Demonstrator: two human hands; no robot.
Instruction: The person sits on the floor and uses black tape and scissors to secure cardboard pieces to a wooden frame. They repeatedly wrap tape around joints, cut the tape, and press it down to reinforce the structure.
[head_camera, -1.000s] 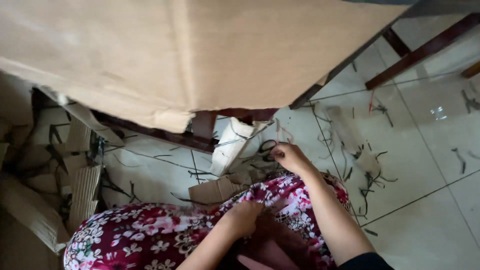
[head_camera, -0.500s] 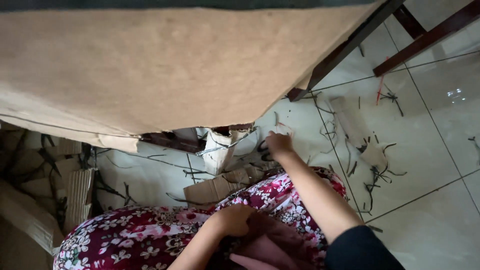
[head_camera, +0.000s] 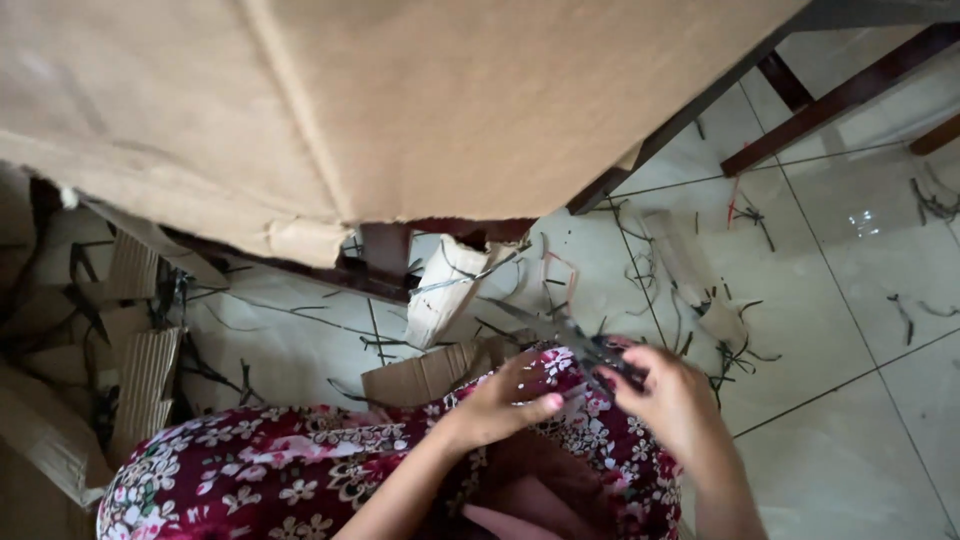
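My right hand (head_camera: 672, 405) is closed around the dark handles of a pair of scissors (head_camera: 590, 352). Their blades point up and to the left, over a knee covered in dark red floral cloth (head_camera: 300, 470). Just left of the handles is my left hand (head_camera: 500, 405), fingers bent, fingertips close to the scissors, holding nothing that I can see. A big sheet of brown cardboard (head_camera: 400, 110) hangs over the upper part of the view, with its torn lower edge just above my hands.
Cardboard offcuts lie on the pale tiled floor (head_camera: 850, 400): a ribbed strip (head_camera: 145, 385) at left, a small piece (head_camera: 420, 375) by my knee, a white folded scrap (head_camera: 445, 290). Thin dark slivers (head_camera: 740, 330) litter the tiles. Dark wooden furniture legs (head_camera: 840, 100) stand at upper right.
My right hand, stretched out to the floor a second ago, has come back over my lap with the scissors in it. My left hand has risen to meet it. The view shifted.
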